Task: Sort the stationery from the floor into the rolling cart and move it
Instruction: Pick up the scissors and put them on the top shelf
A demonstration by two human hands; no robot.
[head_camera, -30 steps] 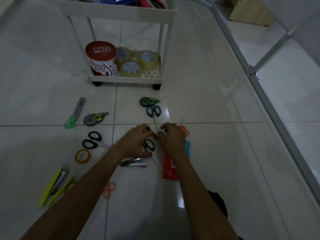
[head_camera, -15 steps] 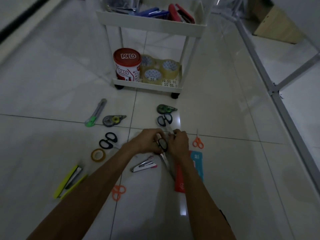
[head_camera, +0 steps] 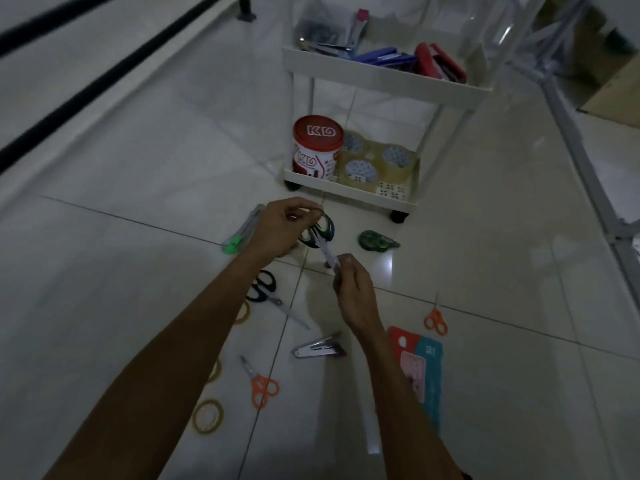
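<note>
Both hands hold dark-handled scissors in the air above the floor, just in front of the white rolling cart. My left hand grips the handle loops. My right hand pinches the blade end. On the tiles lie black scissors, two orange scissors, a stapler, a green correction tape, a green-tipped cutter, yellow tape rolls and a red-and-teal packet.
The cart's top tray holds pens, a red stapler and clips. Its bottom shelf carries a red-lidded tub and clear tape rolls. A metal frame runs along the right, and black bars cross the floor at the far left.
Both hands have lifted the dark-handled scissors off the floor and carried them up toward the cart. The view has tilted up, showing the cart's top tray.
</note>
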